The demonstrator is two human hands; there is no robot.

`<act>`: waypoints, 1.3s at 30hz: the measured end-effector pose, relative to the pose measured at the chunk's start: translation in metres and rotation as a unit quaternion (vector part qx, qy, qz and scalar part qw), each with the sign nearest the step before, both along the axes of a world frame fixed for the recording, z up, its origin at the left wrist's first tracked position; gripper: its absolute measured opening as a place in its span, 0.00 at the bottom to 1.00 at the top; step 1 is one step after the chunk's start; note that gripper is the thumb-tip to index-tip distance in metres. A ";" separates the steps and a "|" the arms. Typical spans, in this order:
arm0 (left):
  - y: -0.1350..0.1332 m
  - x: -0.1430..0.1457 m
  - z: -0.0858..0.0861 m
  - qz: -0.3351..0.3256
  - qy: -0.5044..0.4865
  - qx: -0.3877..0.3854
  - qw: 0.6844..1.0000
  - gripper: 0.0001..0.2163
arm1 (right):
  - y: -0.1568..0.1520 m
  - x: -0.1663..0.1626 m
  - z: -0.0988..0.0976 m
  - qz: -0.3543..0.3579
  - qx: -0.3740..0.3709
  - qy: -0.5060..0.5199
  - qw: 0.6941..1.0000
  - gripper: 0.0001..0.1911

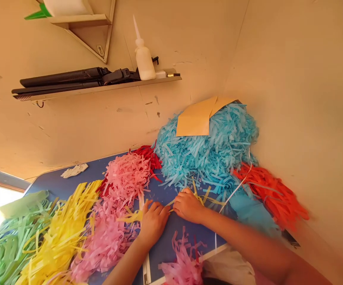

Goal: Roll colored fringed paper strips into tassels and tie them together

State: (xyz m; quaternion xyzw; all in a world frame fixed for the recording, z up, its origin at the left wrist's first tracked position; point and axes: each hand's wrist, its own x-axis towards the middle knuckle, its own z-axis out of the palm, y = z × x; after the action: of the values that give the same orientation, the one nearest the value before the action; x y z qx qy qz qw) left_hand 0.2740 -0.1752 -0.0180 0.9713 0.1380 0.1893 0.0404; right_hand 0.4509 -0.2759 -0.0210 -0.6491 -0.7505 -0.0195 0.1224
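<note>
Both hands work a few yellow paper strips (199, 198) lying on the blue tabletop (162, 241) between the pink and light-blue heaps. The left hand (153, 221) rests fingers-down on one end; the right hand (189, 206) curls over the other, fingers pressed together, apparently pinching the strips. A sharp pull could tear the thin paper, and a sweeping forearm could drag loose pink shreds (120, 182) into the blue pile (209, 146). The table sits in a beige corner, under a wall shelf (100, 88) holding a glue bottle (144, 55).
</note>
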 end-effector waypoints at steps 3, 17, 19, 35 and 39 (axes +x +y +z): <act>-0.001 -0.004 -0.008 0.004 -0.028 -0.006 1.000 0.09 | -0.003 -0.006 0.002 0.002 0.015 -0.011 1.000 0.08; -0.006 -0.035 -0.018 0.029 0.011 -0.059 0.998 0.11 | -0.043 0.024 -0.023 -0.013 0.029 0.051 0.998 0.10; -0.004 -0.036 -0.019 0.054 -0.004 -0.116 0.992 0.11 | -0.041 0.028 -0.020 -0.047 -0.008 0.097 0.994 0.07; -0.011 -0.013 -0.001 0.157 0.053 -0.142 0.976 0.06 | -0.015 0.027 0.008 -0.144 -0.141 0.124 0.972 0.09; -0.011 -0.009 0.005 0.030 0.075 -0.063 0.995 0.11 | -0.011 0.022 0.020 -0.140 -0.141 0.098 0.975 0.06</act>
State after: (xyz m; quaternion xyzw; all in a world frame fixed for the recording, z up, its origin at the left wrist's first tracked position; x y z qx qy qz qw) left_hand 0.2652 -0.1864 -0.0129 0.9737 0.1813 0.1084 0.0852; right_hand 0.4726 -0.2871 -0.0014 -0.7571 -0.6320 0.1332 0.0982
